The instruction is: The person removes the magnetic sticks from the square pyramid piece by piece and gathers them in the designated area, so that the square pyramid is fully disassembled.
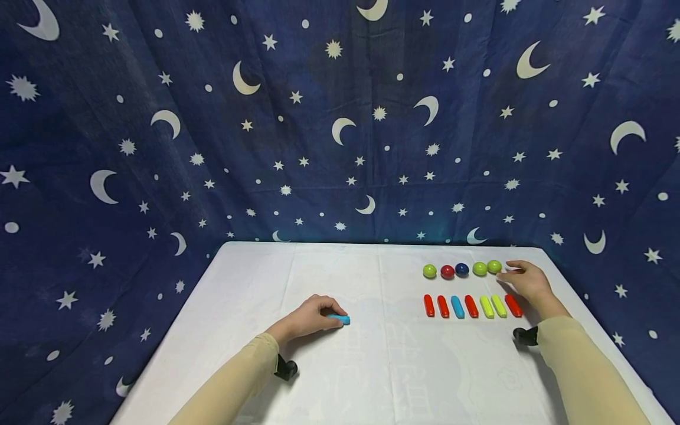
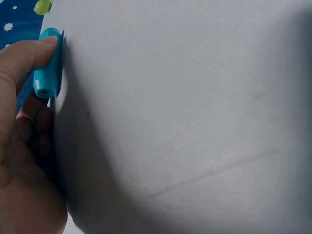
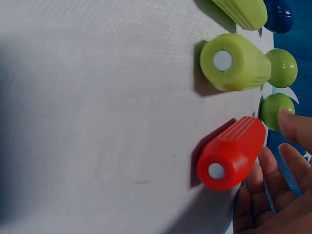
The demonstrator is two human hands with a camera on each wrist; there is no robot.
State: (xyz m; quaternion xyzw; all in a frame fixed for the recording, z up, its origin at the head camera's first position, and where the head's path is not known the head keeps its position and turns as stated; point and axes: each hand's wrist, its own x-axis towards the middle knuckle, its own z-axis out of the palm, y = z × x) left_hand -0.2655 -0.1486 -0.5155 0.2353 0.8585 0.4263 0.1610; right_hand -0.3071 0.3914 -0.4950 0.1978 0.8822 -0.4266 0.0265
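My left hand (image 1: 313,314) pinches a small blue bar (image 1: 340,319) low over the white table. In the left wrist view the thumb lies along the teal-blue bar (image 2: 46,78), which has a hole in its end. At the far right, my right hand (image 1: 528,282) has thumb and index around a small red thing (image 1: 515,271), mostly hidden by the fingers. Just left of it sits a green ball (image 1: 494,267); the thumb overlaps this ball in the right wrist view. A red bar (image 3: 231,156) lies below the right fingers.
The ball row also holds a green ball (image 1: 430,271), red ball (image 1: 447,271), dark blue ball (image 1: 462,270) and another green ball (image 1: 480,268). Nearer lies a row of red, blue and yellow bars (image 1: 471,306). A starry navy cloth (image 1: 319,147) hangs behind the table (image 1: 372,366).
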